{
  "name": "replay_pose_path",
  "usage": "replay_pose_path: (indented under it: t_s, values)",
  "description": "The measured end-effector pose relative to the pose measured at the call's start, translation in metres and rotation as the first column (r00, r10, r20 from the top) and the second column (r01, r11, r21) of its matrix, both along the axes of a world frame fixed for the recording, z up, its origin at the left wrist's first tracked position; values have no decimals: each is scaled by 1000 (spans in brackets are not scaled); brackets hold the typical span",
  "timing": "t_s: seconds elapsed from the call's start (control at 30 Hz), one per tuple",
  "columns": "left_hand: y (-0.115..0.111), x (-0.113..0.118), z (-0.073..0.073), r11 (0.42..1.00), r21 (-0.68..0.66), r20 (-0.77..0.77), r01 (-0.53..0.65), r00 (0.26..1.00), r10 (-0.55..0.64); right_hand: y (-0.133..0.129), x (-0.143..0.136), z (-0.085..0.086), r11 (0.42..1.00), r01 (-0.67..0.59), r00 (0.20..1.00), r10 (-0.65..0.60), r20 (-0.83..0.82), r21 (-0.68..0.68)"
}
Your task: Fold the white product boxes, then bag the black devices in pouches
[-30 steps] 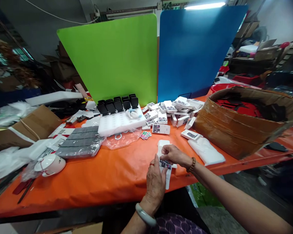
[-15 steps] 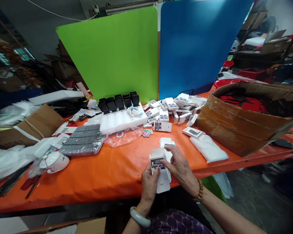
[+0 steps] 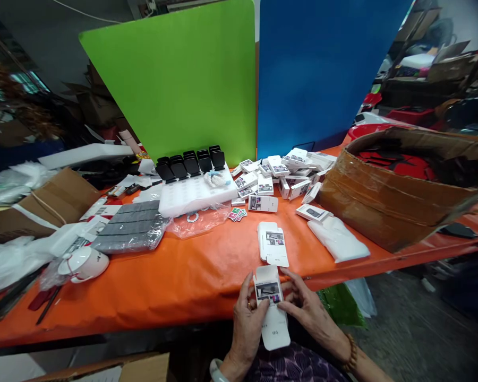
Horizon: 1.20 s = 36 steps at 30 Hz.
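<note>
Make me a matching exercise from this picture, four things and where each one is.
Things
1. Nearest printed carton
2. White cup
3. Rows of black pieces
4. Pile of small white boxes

Places
A. On the white foam block
B. Between left hand and right hand
C. Between foam block and big brown box
D. Beside the grey packet

Pairs: 1-B, 2-D, 3-A, 4-C

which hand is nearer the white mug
Left. The left hand is to the right of the white mug, at the left side of the small box; the right hand is farther right.
</note>
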<state>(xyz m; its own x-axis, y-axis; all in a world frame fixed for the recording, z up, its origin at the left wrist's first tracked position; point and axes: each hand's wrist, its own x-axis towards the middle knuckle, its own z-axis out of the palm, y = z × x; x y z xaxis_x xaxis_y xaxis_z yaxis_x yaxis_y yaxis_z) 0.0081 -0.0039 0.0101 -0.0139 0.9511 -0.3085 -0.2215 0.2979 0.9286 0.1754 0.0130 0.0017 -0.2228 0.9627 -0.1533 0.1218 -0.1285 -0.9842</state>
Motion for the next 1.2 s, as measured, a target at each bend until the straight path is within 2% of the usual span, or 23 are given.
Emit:
replay_pose_path:
  t_s: [0.13, 0.23, 0.33, 0.43, 0.53, 0.63, 0.7, 0.77, 0.87, 0.93, 1.07, 1.2]
  values:
    - [-13, -5, -12, 992, -60, -63, 115, 991, -119, -17, 0, -10, 1000, -15, 1000, 15, 27, -12]
    - [-18, -7, -17, 984, -93, -97, 155, 982, -163, -27, -2, -15, 999, -11, 999, 12, 42, -37]
    - [-15, -8, -12, 988, -63, -206, 143, 967, -153, -30, -5, -15, 1000, 1, 999, 0, 51, -25]
    - [-4, -7, -3, 991, 7, -300, 135, 946, -127, -25, -9, -14, 997, 69, 998, -69, -7, -46]
    - [7, -4, 3, 993, 29, -240, 117, 965, -107, -14, -12, -16, 983, 138, 973, -158, -168, -123]
    - [14, -4, 1, 993, -12, -89, 121, 989, -122, -5, -9, -17, 980, 73, 957, -120, -266, -183]
    - [14, -5, -2, 986, -22, -74, 168, 983, -169, -3, -6, -18, 987, 9, 972, -47, -231, -161]
    - [11, -7, -5, 980, -10, -149, 200, 969, -199, -6, -3, -17, 997, 2, 994, -10, -110, -71]
    - [3, -9, -8, 981, 21, -273, 193, 945, -180, -13, -1, -16, 995, 1, 999, -6, 51, 98]
    - [-1, -9, -10, 985, 21, -280, 172, 947, -160, -17, -2, -16, 990, -9, 996, -3, 85, 142]
    - [0, -7, -14, 994, -42, -152, 102, 983, -107, -15, -4, -13, 994, 32, 993, -44, 113, 109]
    - [8, -4, -10, 996, -73, -91, 60, 994, -66, -7, -7, -9, 996, 59, 998, -59, -9, -60]
